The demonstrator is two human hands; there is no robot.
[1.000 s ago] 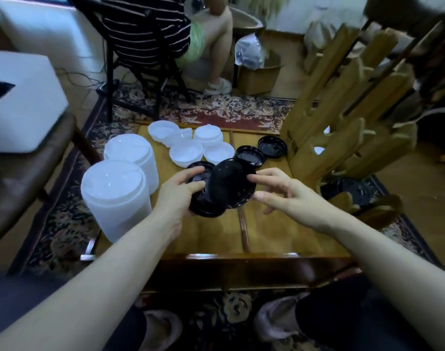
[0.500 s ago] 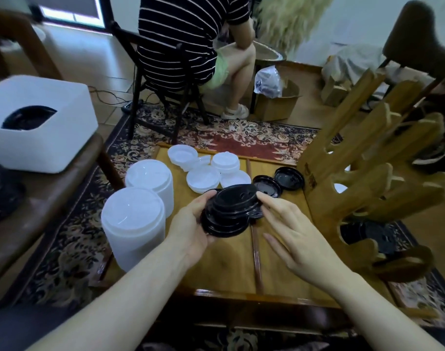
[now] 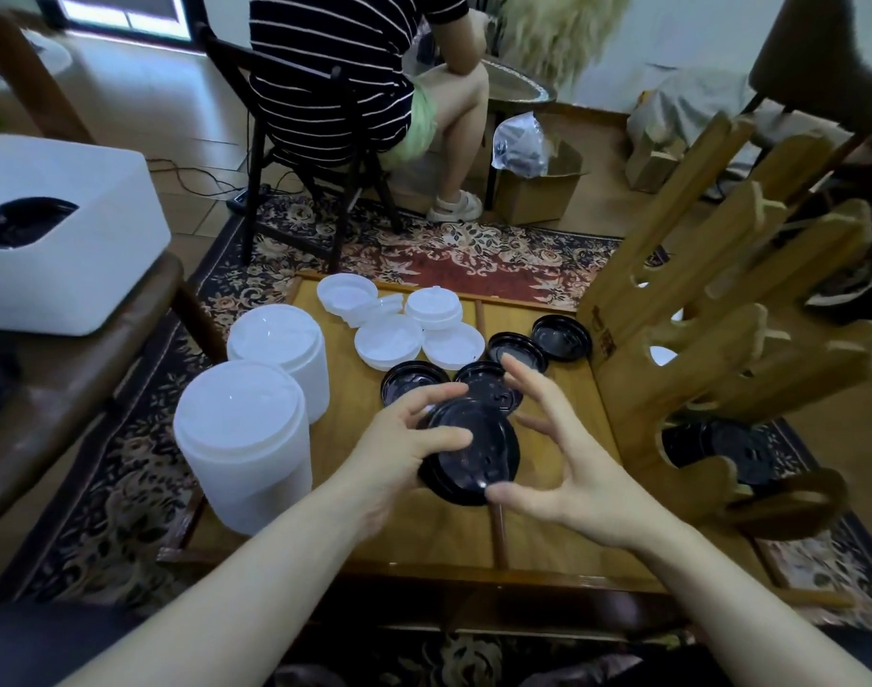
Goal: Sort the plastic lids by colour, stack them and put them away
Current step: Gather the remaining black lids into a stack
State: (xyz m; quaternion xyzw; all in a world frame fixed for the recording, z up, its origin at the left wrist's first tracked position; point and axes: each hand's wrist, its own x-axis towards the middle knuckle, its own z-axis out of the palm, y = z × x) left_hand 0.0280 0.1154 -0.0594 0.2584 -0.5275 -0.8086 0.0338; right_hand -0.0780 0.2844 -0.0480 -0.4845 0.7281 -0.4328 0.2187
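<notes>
Patterned carpet [image 3: 473,255] covers the floor under a low wooden table [image 3: 424,538]. At far left a white bin [image 3: 76,270] sits on a brown bench [image 3: 67,389], with something dark inside, possibly black lids. On the table's left side stand two tall white stacks [image 3: 245,438], and behind them loose white lids [image 3: 414,324] lie scattered. The left hand [image 3: 399,453] reaches in from below, its grip curled round the left edge of a black stack [image 3: 473,448] held just above the table centre, thumb across the top. Four loose black lids [image 3: 518,349] lie just beyond, between the white ones and a wooden rack [image 3: 721,349]. The right hand [image 3: 572,463] hovers just beside the stack's right edge, fingers spread and bent, thumb close to the rim; whether it touches is unclear. More black lids [image 3: 736,443] lie on the floor behind the rack. Beyond the table a person in a striped shirt [image 3: 334,76] sits on a dark chair [image 3: 285,156], beside a cardboard box [image 3: 538,190].
</notes>
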